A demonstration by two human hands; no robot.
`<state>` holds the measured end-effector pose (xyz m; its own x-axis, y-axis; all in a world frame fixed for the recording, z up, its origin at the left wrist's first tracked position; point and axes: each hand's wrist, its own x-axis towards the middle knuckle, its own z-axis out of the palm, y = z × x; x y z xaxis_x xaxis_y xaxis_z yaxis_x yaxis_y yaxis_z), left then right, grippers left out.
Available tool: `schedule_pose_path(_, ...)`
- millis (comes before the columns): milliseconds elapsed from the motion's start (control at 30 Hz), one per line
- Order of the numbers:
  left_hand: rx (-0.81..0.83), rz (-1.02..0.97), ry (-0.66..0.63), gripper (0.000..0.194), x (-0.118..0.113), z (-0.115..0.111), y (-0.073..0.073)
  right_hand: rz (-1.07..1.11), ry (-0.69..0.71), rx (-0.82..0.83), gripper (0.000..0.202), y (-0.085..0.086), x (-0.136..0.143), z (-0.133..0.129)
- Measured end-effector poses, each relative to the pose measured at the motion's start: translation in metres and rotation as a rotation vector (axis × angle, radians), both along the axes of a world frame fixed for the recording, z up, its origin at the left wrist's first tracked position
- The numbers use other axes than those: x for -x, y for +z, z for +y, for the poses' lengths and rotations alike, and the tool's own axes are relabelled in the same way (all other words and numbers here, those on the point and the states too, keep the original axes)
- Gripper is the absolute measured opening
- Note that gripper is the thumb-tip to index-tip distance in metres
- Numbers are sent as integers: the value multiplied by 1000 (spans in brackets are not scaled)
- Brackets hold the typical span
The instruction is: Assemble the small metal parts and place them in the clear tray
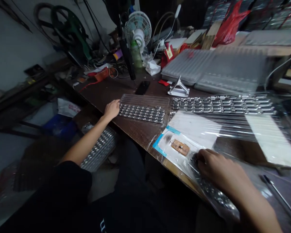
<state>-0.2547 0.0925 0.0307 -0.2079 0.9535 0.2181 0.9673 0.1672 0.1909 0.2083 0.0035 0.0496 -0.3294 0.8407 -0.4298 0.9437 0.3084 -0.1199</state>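
My left hand is at the left edge of a clear plastic tray, its fingers closed on the rim. Rows of shiny metal rods fill the near part of that tray. My right hand, fingers curled, is at the mouth of a clear plastic bag of small shiny metal parts at the table's front edge. Dark little pieces show by its fingertips; what it pinches is hidden. Left of it, a small brown block with a metal piece in its middle lies on a white pad edged with blue tape.
A second ribbed tray holds more metal rods at the right. Behind stand a white stand, a phone, stacked clear trays, a green bottle and a fan. A pen-like tool lies far right.
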Motion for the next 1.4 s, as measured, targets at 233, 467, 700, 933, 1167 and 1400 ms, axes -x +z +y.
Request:
schedule_pose_path(233, -17, -21, -75, 43, -14, -3, 6, 45, 26, -68, 22, 6, -1, -7)
schedule_pose_path(467, -59, -138, -641, 24, -162, 18, 17, 39, 3, -100, 19, 3, 2, -7)
schedule_pose_path(700, -21, 43, -588, 15, -233, 38, -4, 121, 14, -125, 20, 7, -2, -8)
schedule_pose_path(933, -11, -431, -683, 12, -225, 8, 4, 393, 27, -176, 26, 2, -13, -4)
schedule_pose_path(1167, 123, -860, -724, 23, -225, -42, -1, 663, -32, -271, 23, -4, -4, -1)
schedule_pose_path(1400, 205, -994, -707, 23, -221, -57, -10, 723, -66, -319, 21, -15, 4, 2)
